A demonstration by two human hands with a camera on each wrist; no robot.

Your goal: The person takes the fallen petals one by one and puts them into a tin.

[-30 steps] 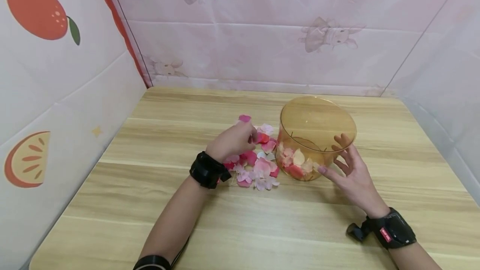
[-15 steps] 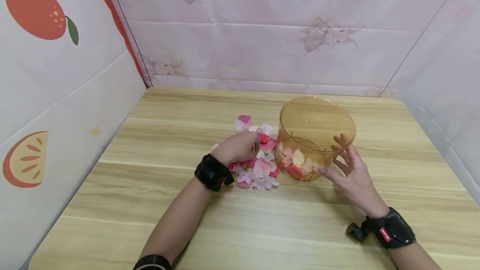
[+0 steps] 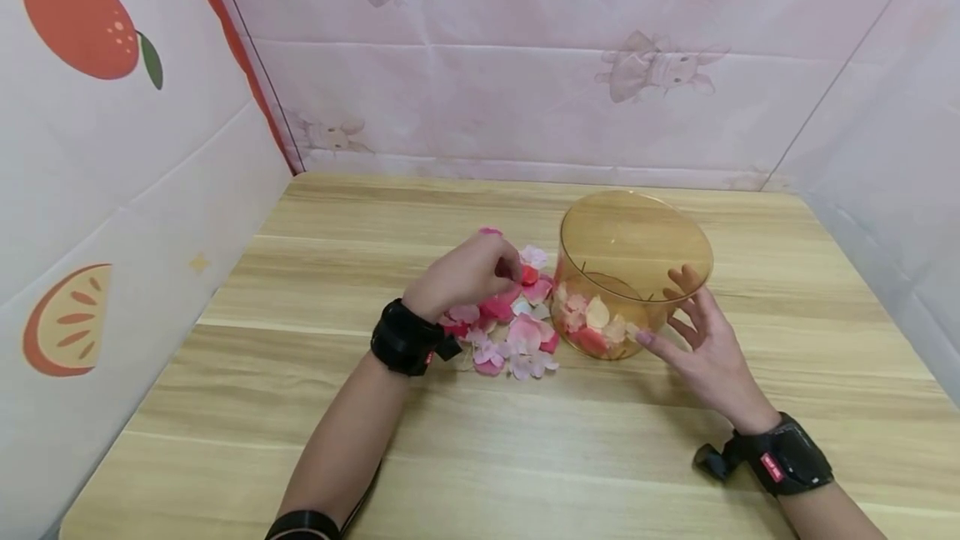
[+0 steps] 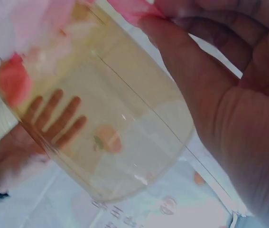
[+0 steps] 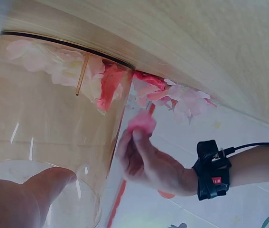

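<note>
Pink fabric petals [image 3: 504, 330] are heaped on the wooden desk [image 3: 315, 407], at nine o'clock of the amber transparent plastic tub [image 3: 634, 273]. One pink petal [image 5: 143, 122] is pinched by the left hand [image 3: 471, 272] above the heap. The tub's wall at three o'clock is touched by the right hand [image 3: 699, 338], fingers spread wide.

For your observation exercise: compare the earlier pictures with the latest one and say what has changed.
The left hand has lifted off the petal pile, away from the body, pinching a pink petal. The right hand stays against the amber container; the container has not moved.
</note>
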